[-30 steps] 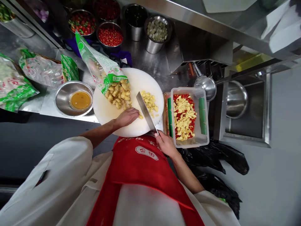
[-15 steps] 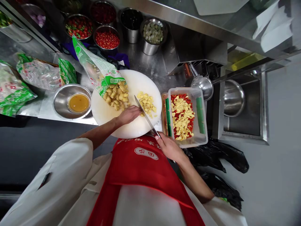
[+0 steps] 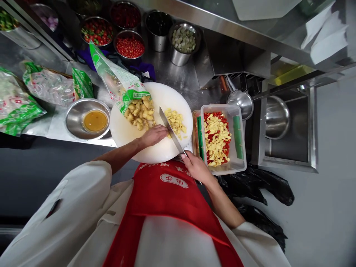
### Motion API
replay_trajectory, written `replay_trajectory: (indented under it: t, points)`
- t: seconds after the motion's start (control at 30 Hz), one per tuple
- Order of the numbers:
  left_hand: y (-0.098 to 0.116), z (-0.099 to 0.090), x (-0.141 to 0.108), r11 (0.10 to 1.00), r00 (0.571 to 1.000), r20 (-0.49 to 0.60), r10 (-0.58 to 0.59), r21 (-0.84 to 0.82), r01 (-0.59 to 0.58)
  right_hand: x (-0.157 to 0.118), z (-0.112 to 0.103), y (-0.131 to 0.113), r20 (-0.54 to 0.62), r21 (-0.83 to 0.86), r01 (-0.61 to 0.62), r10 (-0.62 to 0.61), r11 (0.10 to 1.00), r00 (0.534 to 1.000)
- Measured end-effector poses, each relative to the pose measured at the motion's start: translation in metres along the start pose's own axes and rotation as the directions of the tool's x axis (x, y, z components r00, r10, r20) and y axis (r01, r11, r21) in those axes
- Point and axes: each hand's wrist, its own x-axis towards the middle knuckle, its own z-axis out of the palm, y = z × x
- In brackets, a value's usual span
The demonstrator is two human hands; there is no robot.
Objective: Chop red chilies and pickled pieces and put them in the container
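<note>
A round white cutting board (image 3: 147, 150) carries a pile of whole ginger (image 3: 140, 113) at its left and pale slices (image 3: 175, 121) at its right. My right hand (image 3: 195, 165) is closed round the handle of a long knife (image 3: 172, 133), whose blade slants over the board. Against the blade's left side, my left hand (image 3: 154, 135) has its fingers drawn together; the piece under the fingertips is hidden. A green and white plastic bag (image 3: 122, 83) lies open over the ginger's upper edge.
Right of the board stands a clear bin (image 3: 239, 168) holding red chillies and pale slices. A steel bowl (image 3: 72, 120) with brown liquid sits left. Steel pots (image 3: 180, 58) line the back; a sink (image 3: 313, 129) lies far right.
The view has shifted slightly. My right hand and the knife handle have moved a little up towards the board, and the blade has shifted against my left fingers.
</note>
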Motion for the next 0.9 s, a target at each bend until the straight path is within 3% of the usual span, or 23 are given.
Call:
replay_trajectory:
  t: [0.37,0.63,0.9]
  points:
    - [-0.001,0.000,-0.001,1.000,1.000,-0.004,0.013,-0.002,-0.013,-0.001,-0.001,0.001,0.012,0.049,-0.005,0.004,0.999,1.000]
    - [0.001,-0.004,-0.006,0.998,1.000,0.001,-0.004,0.056,0.004,0.025,0.015,0.004,-0.021,0.137,-0.022,0.026,0.990,0.999]
    - [-0.001,-0.008,-0.011,0.999,0.999,0.032,-0.006,0.031,0.005,-0.013,-0.015,-0.014,0.006,0.136,-0.004,0.003,0.991,1.000]
